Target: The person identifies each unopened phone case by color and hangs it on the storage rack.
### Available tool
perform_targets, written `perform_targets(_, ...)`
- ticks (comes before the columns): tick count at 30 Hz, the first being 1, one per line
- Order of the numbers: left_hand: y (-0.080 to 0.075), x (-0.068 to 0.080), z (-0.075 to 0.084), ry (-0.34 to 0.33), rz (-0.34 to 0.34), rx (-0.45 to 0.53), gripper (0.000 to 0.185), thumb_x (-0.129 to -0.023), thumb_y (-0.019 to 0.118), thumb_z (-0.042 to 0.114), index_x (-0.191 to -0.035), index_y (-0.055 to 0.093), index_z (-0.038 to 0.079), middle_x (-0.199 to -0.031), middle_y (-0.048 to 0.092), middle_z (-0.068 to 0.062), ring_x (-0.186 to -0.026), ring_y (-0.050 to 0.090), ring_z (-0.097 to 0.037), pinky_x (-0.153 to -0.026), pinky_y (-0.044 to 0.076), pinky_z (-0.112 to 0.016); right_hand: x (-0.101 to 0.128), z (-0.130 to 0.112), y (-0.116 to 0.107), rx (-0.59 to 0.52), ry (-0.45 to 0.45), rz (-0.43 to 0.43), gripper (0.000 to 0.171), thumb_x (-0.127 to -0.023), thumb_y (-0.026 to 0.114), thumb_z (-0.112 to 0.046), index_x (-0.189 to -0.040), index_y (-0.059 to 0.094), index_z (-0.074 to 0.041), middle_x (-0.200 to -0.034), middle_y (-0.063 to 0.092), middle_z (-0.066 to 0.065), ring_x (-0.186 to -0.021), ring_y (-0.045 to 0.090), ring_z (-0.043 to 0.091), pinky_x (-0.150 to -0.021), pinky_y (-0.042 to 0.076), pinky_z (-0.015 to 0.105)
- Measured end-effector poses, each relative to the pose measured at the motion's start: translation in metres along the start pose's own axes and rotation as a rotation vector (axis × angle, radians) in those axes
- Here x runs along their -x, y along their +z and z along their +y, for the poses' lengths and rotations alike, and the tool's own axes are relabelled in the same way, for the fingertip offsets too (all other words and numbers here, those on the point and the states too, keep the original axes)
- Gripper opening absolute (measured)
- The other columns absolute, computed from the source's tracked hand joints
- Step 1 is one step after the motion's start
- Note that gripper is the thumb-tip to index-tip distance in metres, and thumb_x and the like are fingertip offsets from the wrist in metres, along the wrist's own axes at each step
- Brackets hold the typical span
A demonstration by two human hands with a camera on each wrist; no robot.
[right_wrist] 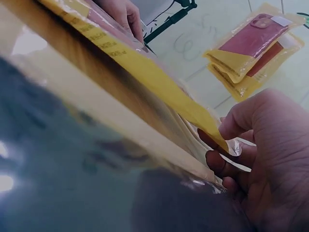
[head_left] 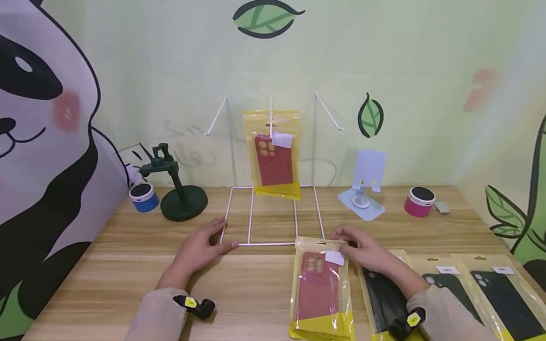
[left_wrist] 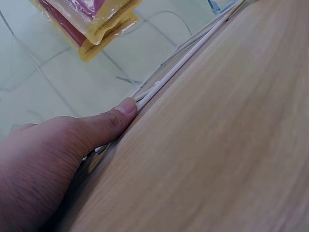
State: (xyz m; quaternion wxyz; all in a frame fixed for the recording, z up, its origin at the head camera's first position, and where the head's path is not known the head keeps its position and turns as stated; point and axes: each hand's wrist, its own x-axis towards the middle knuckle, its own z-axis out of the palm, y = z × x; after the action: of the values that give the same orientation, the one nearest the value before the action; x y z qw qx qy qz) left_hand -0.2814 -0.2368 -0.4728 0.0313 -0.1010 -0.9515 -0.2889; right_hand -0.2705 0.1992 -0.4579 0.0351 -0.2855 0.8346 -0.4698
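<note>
My left hand [head_left: 203, 250] rests on the left front corner of a white wire display rack [head_left: 273, 243], fingers extended along its side. In the left wrist view, the thumb presses on the rack's bar. My right hand [head_left: 367, 250] pinches the upper right edge of a packaged red phone case [head_left: 317, 294], in a clear pouch with a yellow bottom. In the right wrist view the pouch edge [right_wrist: 169, 99] lies between thumb and fingers. Two similar red phone case packages [right_wrist: 256, 34] hang one behind the other on the rack's middle hook [head_left: 271, 114].
Packaged dark phone cases [head_left: 507, 302] lie at the front right, partly beneath the right forearm. Behind the rack's left side are a dark green stand [head_left: 183, 203] and a blue speaker [head_left: 143, 198]. At right stand a light blue phone holder [head_left: 368, 173] and a pink speaker [head_left: 419, 202].
</note>
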Motion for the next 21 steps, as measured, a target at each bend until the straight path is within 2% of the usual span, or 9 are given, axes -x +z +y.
perform_targets(4, -0.001, 0.0, -0.002, 0.008, 0.002, -0.01, 0.087, -0.084, 0.064, 0.071, -0.15, 0.05, 0.015, -0.159, 0.04, -0.008, -0.146, 0.034, -0.034, -0.116, 0.028, -0.058, -0.001, 0.0, 0.0, -0.062, -0.006, 0.005, 0.027, -0.092, 0.057, 0.004, -0.118, 0.061, 0.002, -0.103, 0.069, 0.011, -0.092, 0.063, 0.017, -0.082, 0.05, 0.026)
perform_targets(7, -0.001, 0.001, -0.003, 0.015, 0.006, -0.008, 0.088, -0.084, 0.065, 0.071, -0.15, 0.05, 0.014, -0.158, 0.04, -0.009, -0.146, 0.034, -0.035, -0.116, 0.028, -0.059, -0.002, -0.002, 0.0, -0.114, 0.009, 0.05, 0.025, -0.092, 0.057, 0.004, -0.117, 0.06, 0.005, -0.104, 0.069, 0.014, -0.091, 0.062, 0.015, -0.079, 0.049, 0.025)
perform_targets(10, -0.001, 0.002, -0.004, 0.011, 0.016, -0.006, 0.087, -0.084, 0.065, 0.07, -0.149, 0.051, 0.014, -0.158, 0.04, -0.009, -0.146, 0.034, -0.034, -0.116, 0.027, -0.059, -0.002, -0.004, 0.0, -0.181, 0.055, 0.112, 0.024, -0.095, 0.059, -0.001, -0.118, 0.06, 0.005, -0.106, 0.07, 0.018, -0.089, 0.061, 0.014, -0.077, 0.049, 0.025)
perform_targets(13, 0.001, 0.002, -0.004, 0.012, 0.011, -0.014, 0.088, -0.084, 0.065, 0.071, -0.15, 0.05, 0.015, -0.158, 0.04, -0.008, -0.146, 0.034, -0.034, -0.116, 0.027, -0.059, -0.002, -0.006, 0.0, -0.263, 0.126, 0.161, 0.029, -0.098, 0.063, -0.008, -0.122, 0.057, 0.006, -0.109, 0.071, 0.017, -0.091, 0.064, 0.014, -0.08, 0.052, 0.026)
perform_targets(17, 0.002, 0.002, -0.002, 0.013, -0.002, -0.009, 0.088, -0.084, 0.065, 0.071, -0.15, 0.049, 0.015, -0.158, 0.04, -0.009, -0.146, 0.034, -0.035, -0.116, 0.027, -0.059, -0.003, -0.01, -0.002, -0.453, 0.222, 0.212, 0.033, -0.099, 0.066, -0.014, -0.126, 0.057, 0.002, -0.106, 0.074, 0.005, -0.094, 0.068, 0.011, -0.083, 0.056, 0.026)
perform_targets(21, 0.001, 0.001, 0.0, 0.017, 0.014, 0.0, 0.087, -0.084, 0.066, 0.069, -0.15, 0.05, 0.014, -0.158, 0.041, -0.009, -0.146, 0.034, -0.035, -0.116, 0.028, -0.058, -0.008, -0.029, -0.006, -0.692, 0.218, 0.29, 0.012, -0.099, 0.065, -0.011, -0.11, 0.068, -0.008, -0.096, 0.073, -0.005, -0.088, 0.067, 0.007, -0.079, 0.055, 0.022)
